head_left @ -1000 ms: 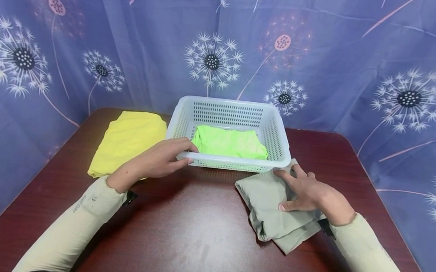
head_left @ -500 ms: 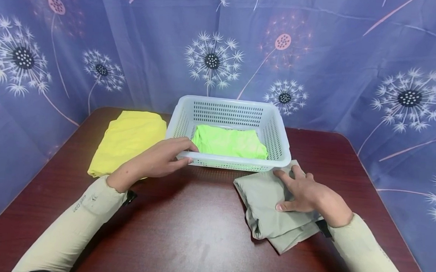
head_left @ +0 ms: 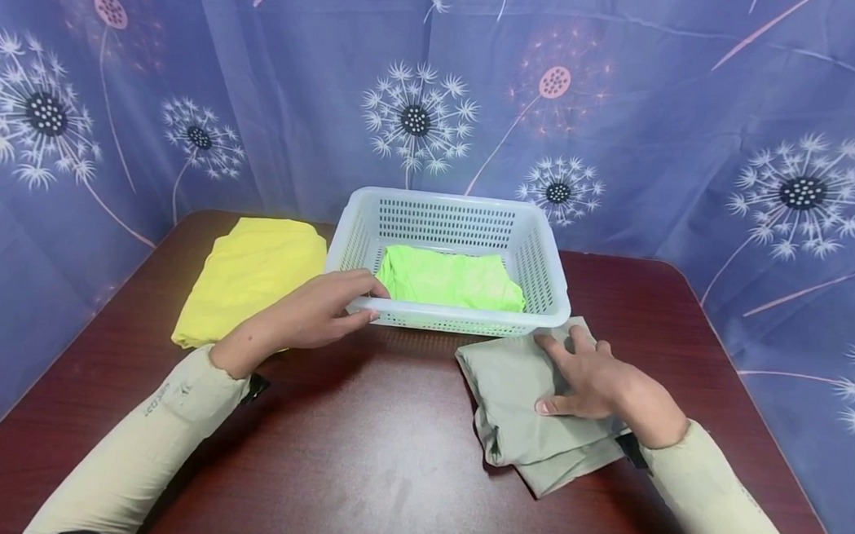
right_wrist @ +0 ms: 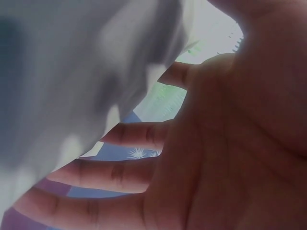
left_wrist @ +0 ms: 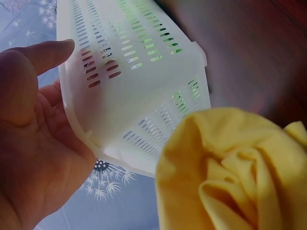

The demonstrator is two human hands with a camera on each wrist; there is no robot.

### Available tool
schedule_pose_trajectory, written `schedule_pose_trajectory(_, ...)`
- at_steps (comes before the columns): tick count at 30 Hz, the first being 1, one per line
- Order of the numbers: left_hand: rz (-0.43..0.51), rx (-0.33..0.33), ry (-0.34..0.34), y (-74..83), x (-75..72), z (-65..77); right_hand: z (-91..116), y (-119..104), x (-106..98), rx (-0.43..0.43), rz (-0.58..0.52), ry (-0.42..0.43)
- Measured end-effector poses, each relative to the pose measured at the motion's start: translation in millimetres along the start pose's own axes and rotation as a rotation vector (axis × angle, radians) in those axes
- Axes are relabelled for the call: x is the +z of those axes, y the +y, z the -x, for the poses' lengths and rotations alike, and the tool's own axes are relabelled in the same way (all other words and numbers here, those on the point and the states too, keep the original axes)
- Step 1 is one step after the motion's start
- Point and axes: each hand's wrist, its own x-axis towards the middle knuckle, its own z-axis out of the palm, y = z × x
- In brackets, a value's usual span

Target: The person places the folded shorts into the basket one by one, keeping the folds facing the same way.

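A pale plastic basket (head_left: 439,313) with slotted walls stands at the back middle of the table, a folded bright green cloth (head_left: 452,278) lying in it. My left hand (head_left: 318,309) pinches its front rim near the left corner, fingers over the inside and thumb outside; the left wrist view shows the thumb on the slotted wall. On the right, my right hand (head_left: 597,381) rests with spread fingers on a folded grey-green cloth (head_left: 518,403), whose far corner reaches the basket's front right corner. In the right wrist view the fingertips are hidden behind that cloth (right_wrist: 86,72).
A folded yellow cloth (head_left: 258,269) lies left of the basket, partly behind the left forearm. The dark red wooden table (head_left: 379,460) has a glossy top. A blue curtain (head_left: 299,88) with dandelion prints hangs behind and along both sides.
The grey-green cloth has slid slightly to the left under my right hand, its near corner swinging left. My left hand and the basket stay where they were.
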Motion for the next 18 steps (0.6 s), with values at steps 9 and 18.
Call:
schedule_pose_trajectory(9,-0.006,0.015,0.013,-0.8,1.3,-0.5,0.1,-1.8,0.2,-0.009,0.012,0.0)
schedule_pose_trajectory(18,-0.011,0.022,0.02,-0.9,2.0,-0.9,0.6,-2.4,0.2,-0.007,-0.008,-0.023)
